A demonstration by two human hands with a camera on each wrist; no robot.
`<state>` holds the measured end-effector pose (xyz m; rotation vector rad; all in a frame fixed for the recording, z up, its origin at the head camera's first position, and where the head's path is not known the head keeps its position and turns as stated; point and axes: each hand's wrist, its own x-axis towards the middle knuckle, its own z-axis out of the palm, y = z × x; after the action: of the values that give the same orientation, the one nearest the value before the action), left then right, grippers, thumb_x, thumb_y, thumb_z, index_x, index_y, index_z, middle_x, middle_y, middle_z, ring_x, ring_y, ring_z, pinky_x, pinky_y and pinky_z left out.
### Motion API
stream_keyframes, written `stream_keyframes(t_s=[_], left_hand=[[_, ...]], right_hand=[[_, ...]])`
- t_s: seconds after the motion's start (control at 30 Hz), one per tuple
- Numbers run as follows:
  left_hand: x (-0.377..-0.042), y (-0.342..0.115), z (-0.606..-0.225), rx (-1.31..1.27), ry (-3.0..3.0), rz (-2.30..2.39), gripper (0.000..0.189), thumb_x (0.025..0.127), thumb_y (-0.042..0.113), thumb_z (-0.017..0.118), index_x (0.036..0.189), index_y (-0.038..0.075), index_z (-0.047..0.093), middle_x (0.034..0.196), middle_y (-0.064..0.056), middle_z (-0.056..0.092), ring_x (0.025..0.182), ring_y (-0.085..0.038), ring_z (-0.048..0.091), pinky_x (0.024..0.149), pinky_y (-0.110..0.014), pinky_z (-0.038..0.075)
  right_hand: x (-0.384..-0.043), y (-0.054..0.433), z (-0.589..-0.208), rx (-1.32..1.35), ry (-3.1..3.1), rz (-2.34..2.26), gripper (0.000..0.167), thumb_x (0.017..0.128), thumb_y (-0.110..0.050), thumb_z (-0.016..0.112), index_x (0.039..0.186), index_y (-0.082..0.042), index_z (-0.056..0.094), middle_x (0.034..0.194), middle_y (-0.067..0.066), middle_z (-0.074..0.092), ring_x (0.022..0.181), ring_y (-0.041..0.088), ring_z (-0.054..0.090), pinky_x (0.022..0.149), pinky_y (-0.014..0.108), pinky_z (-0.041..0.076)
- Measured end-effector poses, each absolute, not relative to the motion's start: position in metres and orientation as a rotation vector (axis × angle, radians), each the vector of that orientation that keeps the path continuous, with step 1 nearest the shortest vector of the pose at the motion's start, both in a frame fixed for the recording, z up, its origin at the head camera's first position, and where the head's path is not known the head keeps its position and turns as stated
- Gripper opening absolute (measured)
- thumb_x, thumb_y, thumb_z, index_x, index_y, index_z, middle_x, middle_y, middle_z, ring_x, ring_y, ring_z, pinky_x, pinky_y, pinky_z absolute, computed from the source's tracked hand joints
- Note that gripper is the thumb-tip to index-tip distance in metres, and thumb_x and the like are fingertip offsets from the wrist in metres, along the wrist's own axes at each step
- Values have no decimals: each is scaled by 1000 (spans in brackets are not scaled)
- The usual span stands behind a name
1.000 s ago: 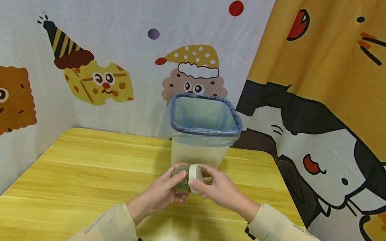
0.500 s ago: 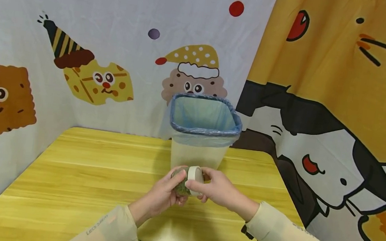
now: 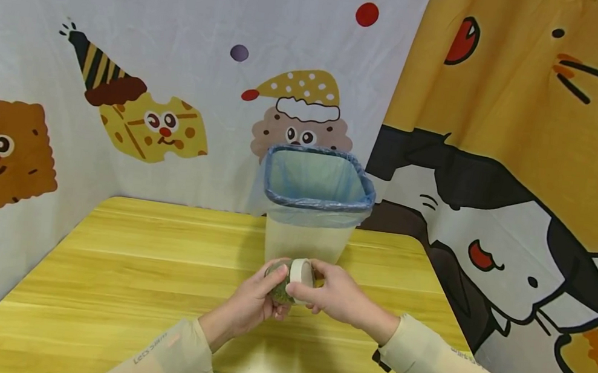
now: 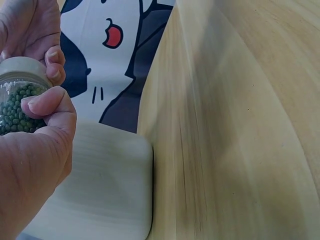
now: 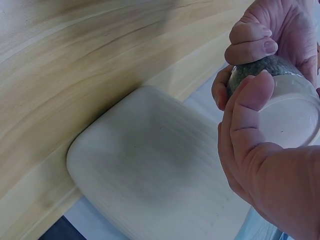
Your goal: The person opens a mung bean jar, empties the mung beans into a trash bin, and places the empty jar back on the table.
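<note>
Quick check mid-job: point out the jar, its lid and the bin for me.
Jar [image 4: 13, 109]: left wrist view, on its clear side, beside the thumb tip.
Lid [image 5: 287, 122]: right wrist view, on its flat top.
Bin [image 3: 305, 239]: head view, on its front wall.

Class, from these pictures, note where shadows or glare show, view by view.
Head: a pale glare patch on the yellow wood-grain table, soft shadows beside it; left wrist: small glints on the clear jar of green pellets; right wrist: a dark shadow on the table along the off-white rectangular bin.
</note>
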<state>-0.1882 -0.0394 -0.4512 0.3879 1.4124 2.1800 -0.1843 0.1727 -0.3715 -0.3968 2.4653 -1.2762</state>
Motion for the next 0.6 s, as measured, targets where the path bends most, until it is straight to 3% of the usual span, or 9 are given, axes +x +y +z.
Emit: stream_keyframes(t_s=[0.33, 0.43, 0.6], left_hand=[[-186, -43, -450, 451, 1396, 2186, 46, 116, 44, 43, 156, 27, 30, 102, 2, 65, 69, -12, 55, 65, -26, 50], [-185, -45, -449, 483, 1398, 2190, 47, 116, 43, 44, 157, 26, 30, 106, 1, 64, 71, -12, 56, 66, -27, 51], [-184, -47, -449, 498, 1448, 2183, 52, 115, 43, 45, 160, 23, 27, 108, 0, 63, 72, -12, 56, 66, -27, 51]], right_hand=[[-180, 173, -377, -751, 2737, -1095, 68, 97, -43, 78, 149, -5, 56, 108, 6, 71, 77, 12, 66, 64, 26, 58], [-180, 174, -377, -830, 2755, -1079, 64, 97, -44, 79, 146, -9, 57, 106, 4, 69, 76, 12, 66, 64, 25, 58], [-175, 172, -381, -729, 2689, -1177, 69, 99, -49, 76, 153, -12, 53, 113, 5, 69, 80, 16, 67, 67, 27, 58]])
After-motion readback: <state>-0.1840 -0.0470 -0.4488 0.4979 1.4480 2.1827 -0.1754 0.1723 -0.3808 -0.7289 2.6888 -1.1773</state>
